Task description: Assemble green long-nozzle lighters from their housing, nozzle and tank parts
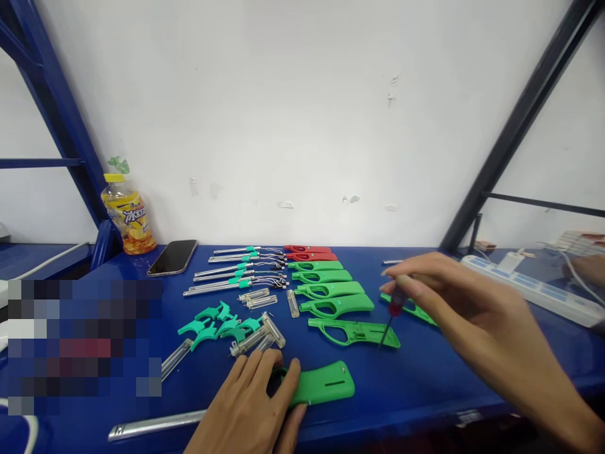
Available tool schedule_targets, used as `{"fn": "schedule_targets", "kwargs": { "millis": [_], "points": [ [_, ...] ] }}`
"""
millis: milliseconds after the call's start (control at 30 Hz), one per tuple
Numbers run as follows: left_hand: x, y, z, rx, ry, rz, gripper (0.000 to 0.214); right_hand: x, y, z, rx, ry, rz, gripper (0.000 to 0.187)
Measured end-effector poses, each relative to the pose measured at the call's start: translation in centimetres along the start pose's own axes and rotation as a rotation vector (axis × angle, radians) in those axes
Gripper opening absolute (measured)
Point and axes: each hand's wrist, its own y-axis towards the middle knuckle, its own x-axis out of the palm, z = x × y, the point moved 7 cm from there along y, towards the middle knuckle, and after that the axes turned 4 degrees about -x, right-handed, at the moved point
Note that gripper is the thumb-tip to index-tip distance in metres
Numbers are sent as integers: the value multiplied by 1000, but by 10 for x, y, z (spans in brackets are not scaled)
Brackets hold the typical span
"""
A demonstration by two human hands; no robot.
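Note:
My left hand point(250, 403) grips a green long-nosed lighter point(326, 383) at its trigger ring, near the table's front edge. Its metal tube point(161, 424) sticks out to the left of the hand. In my right hand point(467, 315) a small screwdriver point(396, 306) is pinched by its dark red handle, shaft pointing down. The screwdriver's tip is close to an open green handle half point(359, 333); whether they touch I cannot tell. Another green handle half point(416, 310) lies partly behind my right hand. Several green handle shells point(335, 306) and red ones point(312, 256) are lined up behind.
Metal tubes with wires point(222, 284), teal triggers point(204, 331) and clear fuel tanks point(258, 340) lie left of centre. At the back left are a phone point(172, 257) and a drink bottle point(128, 217). A white power strip point(534, 287) sits at the right. A wall borders the back.

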Motion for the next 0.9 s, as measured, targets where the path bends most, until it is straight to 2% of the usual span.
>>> {"fn": "schedule_targets", "kwargs": {
  "millis": [100, 233, 900],
  "points": [
    [1, 0, 0, 12, 4, 3, 36, 16, -4, -2, 22, 127, 4, 11],
    [0, -1, 0, 10, -1, 1, 36, 31, -4, -8, -3, 191, -9, 12],
    [0, -2, 0, -1, -23, 2, 36, 55, -3, -8, -41, 186, -152, 15]
  ]
}}
